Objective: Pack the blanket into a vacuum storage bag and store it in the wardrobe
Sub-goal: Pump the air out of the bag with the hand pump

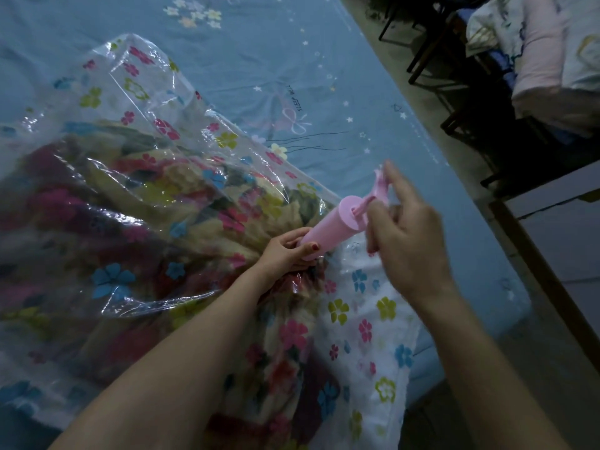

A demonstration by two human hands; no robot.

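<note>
Head view. Blue bedsheet with small stars and flowers spread over a bed, running up and left; floor and dark chair legs off to the right, a table edge along the near right side.

Blanket already inside the clear flower-printed bag, lying on the bed and filling the left and middle of the picture. Plastic still puffed and loosely wrinkled, so probably little air drawn out so far. Pink pump standing tilted on the bag, its foot pressed where the valve presumably sits; valve itself hidden. Left hand curled round the pump's lower end, holding it down. Right hand at the plunger handle, blurred; lower fingers seem wrapped on it, forefinger stretched out, though hard to be sure.

Left to do, judging by this: pump until flat, cap the valve, carry to the wardrobe, which is not in sight.

Plenty of open sheet beyond the bag for shifting it. Bag's near-right corner close to the bed's edge, so less room there. Whether the zip end is sealed cannot be told.
</note>
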